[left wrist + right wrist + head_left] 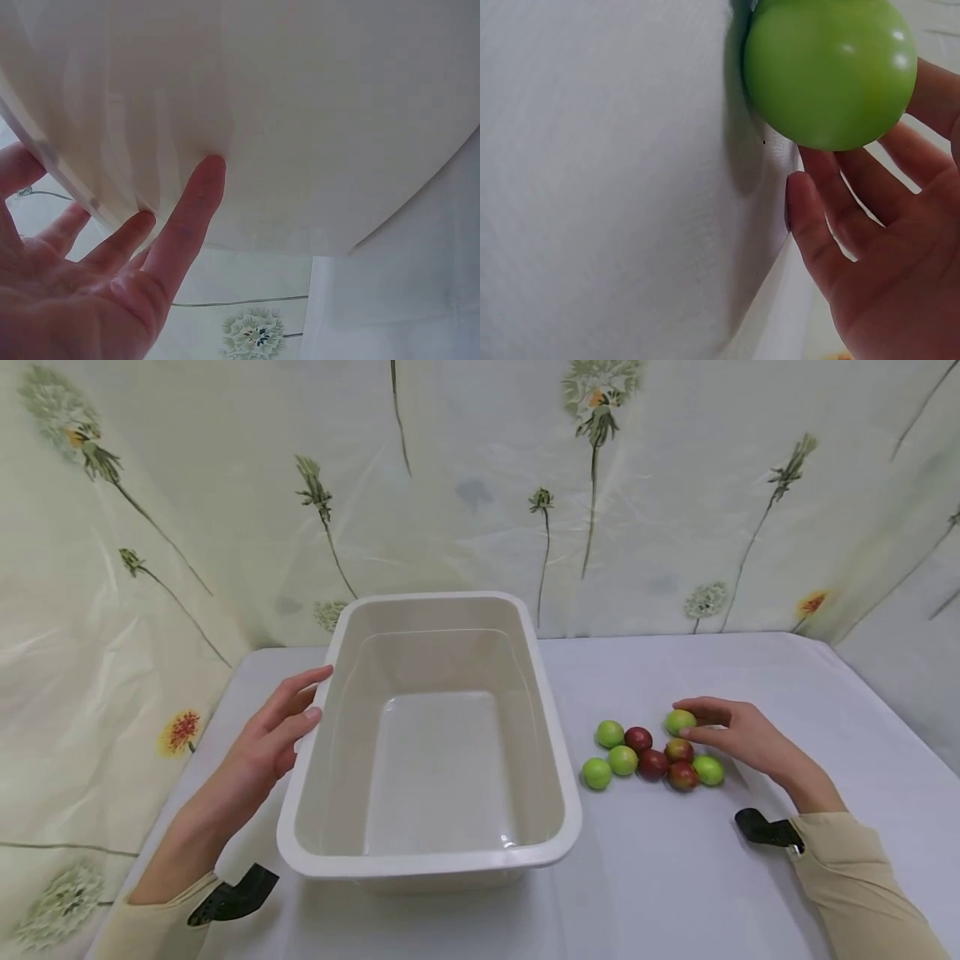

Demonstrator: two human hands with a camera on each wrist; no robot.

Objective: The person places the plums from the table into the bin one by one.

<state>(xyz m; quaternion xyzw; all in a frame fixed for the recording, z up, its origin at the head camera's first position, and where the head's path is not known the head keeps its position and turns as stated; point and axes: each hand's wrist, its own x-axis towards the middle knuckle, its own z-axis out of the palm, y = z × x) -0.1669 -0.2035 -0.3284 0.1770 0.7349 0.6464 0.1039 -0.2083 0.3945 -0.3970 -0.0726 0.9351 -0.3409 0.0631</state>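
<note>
A large off-white plastic basin stands upright on the table, its inside bare. My left hand is at the basin's left rim, fingers spread. In the left wrist view, a fingertip touches the basin's outer wall. To the right, my right hand holds a small round green fruit between thumb and fingers, beside the other fruits. A glossy green fruit hides the fingertips in the right wrist view, so the contact there is unseen.
Several green fruits and several dark red fruits lie loosely grouped right of the basin. A white cloth covers the table. Behind it hangs a dandelion-patterned sheet. Black wrist mounts sit at both sleeves.
</note>
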